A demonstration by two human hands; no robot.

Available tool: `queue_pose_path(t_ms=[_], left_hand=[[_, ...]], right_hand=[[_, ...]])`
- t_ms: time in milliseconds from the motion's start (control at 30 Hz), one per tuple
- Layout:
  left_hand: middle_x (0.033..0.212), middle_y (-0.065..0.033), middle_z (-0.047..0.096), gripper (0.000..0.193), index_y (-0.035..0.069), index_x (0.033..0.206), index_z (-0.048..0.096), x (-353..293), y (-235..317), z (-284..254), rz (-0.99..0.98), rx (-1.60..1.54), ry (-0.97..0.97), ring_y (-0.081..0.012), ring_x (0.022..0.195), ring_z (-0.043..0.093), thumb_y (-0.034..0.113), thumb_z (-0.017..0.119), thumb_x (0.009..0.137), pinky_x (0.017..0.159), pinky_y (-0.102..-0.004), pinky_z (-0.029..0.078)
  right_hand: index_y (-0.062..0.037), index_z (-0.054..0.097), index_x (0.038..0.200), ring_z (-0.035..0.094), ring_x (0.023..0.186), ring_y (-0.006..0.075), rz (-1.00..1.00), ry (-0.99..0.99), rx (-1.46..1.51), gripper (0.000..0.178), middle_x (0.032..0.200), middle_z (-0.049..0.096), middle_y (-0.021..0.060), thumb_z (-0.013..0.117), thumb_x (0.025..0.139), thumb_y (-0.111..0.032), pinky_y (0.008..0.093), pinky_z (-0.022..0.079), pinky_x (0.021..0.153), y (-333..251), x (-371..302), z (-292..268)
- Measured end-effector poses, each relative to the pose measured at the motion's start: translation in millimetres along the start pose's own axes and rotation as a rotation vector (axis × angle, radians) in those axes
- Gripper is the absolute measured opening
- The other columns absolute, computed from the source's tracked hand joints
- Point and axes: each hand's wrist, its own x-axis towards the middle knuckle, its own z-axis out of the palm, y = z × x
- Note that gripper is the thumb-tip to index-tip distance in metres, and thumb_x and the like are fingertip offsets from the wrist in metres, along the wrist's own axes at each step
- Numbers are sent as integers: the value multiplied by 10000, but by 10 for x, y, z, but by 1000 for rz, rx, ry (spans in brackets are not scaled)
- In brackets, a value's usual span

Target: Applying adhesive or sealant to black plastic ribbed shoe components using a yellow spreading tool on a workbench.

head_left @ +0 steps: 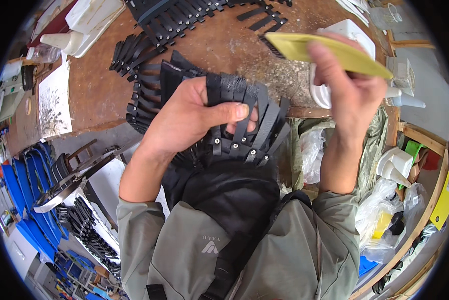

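Observation:
My left hand [197,112] is closed around a row of black straps [252,145], its thumb pressed over them. The straps lie side by side, each with a metal rivet near its lower end. Their upper ends, folded over my fingers, look rough and dull. At the right, above the table edge, my right hand [347,87] grips a yellow flat-handled brush [329,52]. Dark bristles show at its left end; motion blurs the brush and some fingers. The brush is apart from the straps.
More riveted black straps [169,20] lie across the brown worktable [94,95]. A white container [352,32] stands behind my right hand. Far left are a white tray and nozzle [64,42] and a stained paper [54,102]. Clear plastic bags [312,155] hang below the edge.

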Motion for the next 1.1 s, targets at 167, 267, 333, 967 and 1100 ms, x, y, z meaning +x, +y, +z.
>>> queue_pose_path(t_ms=[167,267,333,967,1100], left_hand=[[796,-55,662,122,-7,896,653,-20,0,16,99,44,54,-94,697,582,101,633,843,607,-217,448],[815,-92,666,127,-16,892,650,-15,-24,14,163,-3,125,-131,714,613,97,627,839,610,-235,460],[830,-133,667,130,-35,892,645,8,-38,-4,215,-61,183,-162,746,637,81,613,841,628,-254,475],[663,-15,452,223,-17,831,661,138,-105,267,251,755,400,-92,593,439,184,728,762,543,-246,358],[683,0,413,210,-26,784,656,209,-244,230,233,451,312,-75,599,400,165,738,755,535,-241,331]], right_hand=[[0,629,980,553,615,103,-4,87,270,180,834,643,70,634,854,-130,209,427,549,400,-95,-491],[-16,619,1052,562,678,96,389,-93,179,249,744,623,26,579,904,-211,220,430,629,453,-424,-398],[37,575,1132,490,617,80,553,-366,386,332,647,519,-20,555,921,-219,225,408,600,634,-625,-307],[-65,512,683,362,551,14,229,-322,190,260,594,425,-77,684,847,-170,202,304,455,526,-794,76],[-22,599,851,426,566,29,316,-306,378,175,630,480,-54,644,877,-188,199,346,485,444,-743,18]])
